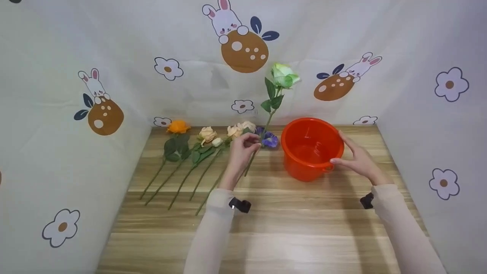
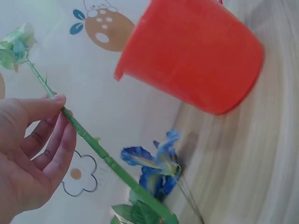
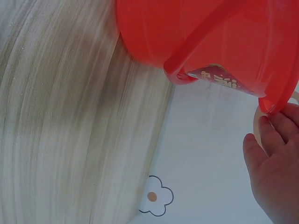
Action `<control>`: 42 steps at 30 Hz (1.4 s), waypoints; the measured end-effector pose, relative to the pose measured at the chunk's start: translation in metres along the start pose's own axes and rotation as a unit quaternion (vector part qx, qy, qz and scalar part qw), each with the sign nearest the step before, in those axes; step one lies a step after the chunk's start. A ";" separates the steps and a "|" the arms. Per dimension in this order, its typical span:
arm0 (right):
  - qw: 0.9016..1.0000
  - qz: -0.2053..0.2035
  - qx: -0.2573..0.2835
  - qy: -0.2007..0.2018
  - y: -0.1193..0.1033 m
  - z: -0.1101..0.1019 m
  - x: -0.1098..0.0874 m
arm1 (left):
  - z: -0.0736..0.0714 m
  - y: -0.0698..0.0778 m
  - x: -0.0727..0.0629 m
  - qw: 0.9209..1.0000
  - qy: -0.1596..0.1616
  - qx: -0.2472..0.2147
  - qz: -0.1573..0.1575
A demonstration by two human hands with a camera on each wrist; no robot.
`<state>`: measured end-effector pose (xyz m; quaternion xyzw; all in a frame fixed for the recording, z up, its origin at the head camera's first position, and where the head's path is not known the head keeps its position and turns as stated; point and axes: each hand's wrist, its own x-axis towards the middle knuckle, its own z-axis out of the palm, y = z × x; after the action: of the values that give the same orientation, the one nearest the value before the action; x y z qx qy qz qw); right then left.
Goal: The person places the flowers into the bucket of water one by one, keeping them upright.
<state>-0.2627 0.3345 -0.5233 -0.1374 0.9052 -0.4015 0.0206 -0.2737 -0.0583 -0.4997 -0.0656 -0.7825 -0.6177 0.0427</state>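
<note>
Pinching the stem of a pale green rose (image 1: pixel 283 76) between the thumb and fingertips of the left hand (image 1: pixel 240 152), closing snugly at that point while curling the other fingers loosely. Holding the rose raised above the wood-grain tabletop (image 1: pixel 289 213), bloom upward and leaning to the right, near the left side of a red bucket (image 1: pixel 304 171) and apart from it. Spreading the right hand (image 1: pixel 357 158) wide at the bucket's right side, touching the rim with nearly straight fingers, reaching the thumb toward the nearer edge, contacting rather than clasping. Working beside a loose row of flowers lying on the left, starting with an orange flower (image 1: pixel 178 126), continuing through a peach flower (image 1: pixel 207 134) and paler blooms, and ending at a purple flower (image 1: pixel 271 140) between left hand and bucket. Seeing from the right wrist a red handle (image 3: pixel 203 37) slanting across the bucket's wall and partly covering a dark label (image 3: pixel 219 77). Facing a pale cloth (image 1: pixel 198 91) printed with rabbits and white blossoms.
</note>
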 end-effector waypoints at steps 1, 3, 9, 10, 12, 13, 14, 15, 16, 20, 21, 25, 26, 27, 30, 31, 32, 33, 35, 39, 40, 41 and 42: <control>1.000 0.001 0.002 -0.001 0.000 0.000 0.000 | 0.000 0.004 0.001 1.000 0.003 -0.005 0.007; 1.000 0.004 0.007 -0.002 -0.001 0.000 0.000 | 0.000 0.013 0.002 1.000 0.008 -0.009 0.018; 1.000 0.013 0.013 -0.004 -0.003 0.000 -0.001 | 0.002 0.035 0.005 1.000 0.011 -0.010 0.027; 1.000 0.013 0.014 -0.005 -0.003 0.000 -0.001 | 0.003 0.038 0.006 1.000 0.011 -0.010 0.027; 1.000 0.015 0.017 -0.007 -0.003 0.000 -0.002 | 0.005 0.043 0.007 1.000 0.013 -0.002 0.028; 1.000 0.016 0.017 -0.008 -0.003 0.000 -0.002 | 0.006 0.045 0.008 0.999 0.012 -0.002 0.031; 1.000 0.018 0.017 -0.009 -0.003 0.000 -0.002 | 0.006 0.048 0.009 0.999 0.012 0.000 0.033; 1.000 0.019 0.017 -0.009 -0.003 0.000 -0.002 | 0.007 0.050 0.010 0.999 0.010 0.001 0.037; 1.000 0.019 0.015 -0.009 -0.003 0.000 -0.002 | 0.008 0.052 0.011 0.999 0.008 0.000 0.043; 1.000 0.015 0.010 -0.001 -0.003 0.001 -0.002 | 0.012 0.064 0.015 0.997 0.000 -0.012 0.070; 1.000 0.013 0.009 0.000 -0.002 0.001 -0.002 | 0.013 0.066 0.016 0.997 -0.003 -0.016 0.077; 1.000 0.012 -0.001 0.006 -0.002 0.001 -0.002 | 0.018 0.075 0.020 0.996 -0.006 -0.016 0.090; 1.000 0.014 -0.004 0.005 -0.002 0.001 -0.002 | 0.020 0.077 0.021 0.996 -0.007 -0.015 0.090; 1.000 0.015 -0.006 0.004 -0.002 0.001 -0.002 | 0.021 0.078 0.022 0.996 -0.008 -0.017 0.090; 1.000 0.018 -0.007 -0.001 -0.003 0.001 -0.002 | 0.026 0.081 0.025 0.995 -0.011 -0.022 0.096; 1.000 0.019 -0.005 -0.002 -0.003 0.001 -0.002 | 0.027 0.082 0.026 0.995 -0.012 -0.024 0.098; 1.000 0.019 -0.004 -0.002 -0.003 0.001 -0.002 | 0.029 0.082 0.027 0.995 -0.012 -0.025 0.101; 1.000 0.019 -0.003 -0.002 -0.004 0.001 -0.002 | 0.030 0.083 0.028 0.994 -0.011 -0.025 0.105; 1.000 0.019 0.000 -0.002 -0.004 0.001 -0.001 | 0.033 0.084 0.030 0.993 -0.009 -0.025 0.111; 1.000 0.018 0.004 0.001 -0.004 0.001 -0.001 | 0.040 0.086 0.032 0.993 -0.011 -0.032 0.113; 1.000 0.018 0.005 0.001 -0.004 0.001 -0.001 | 0.042 0.087 0.033 0.993 -0.012 -0.033 0.113; 1.000 0.018 0.007 0.000 -0.003 0.001 -0.001 | 0.044 0.087 0.034 0.993 -0.013 -0.035 0.113; 1.000 0.017 0.008 0.001 -0.003 0.001 -0.001 | 0.046 0.087 0.034 0.993 -0.012 -0.034 0.113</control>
<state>-0.2606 0.3323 -0.5217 -0.1212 0.9044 -0.4081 0.0274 -0.2930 0.0075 -0.4220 -0.1628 -0.7489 -0.6345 0.1005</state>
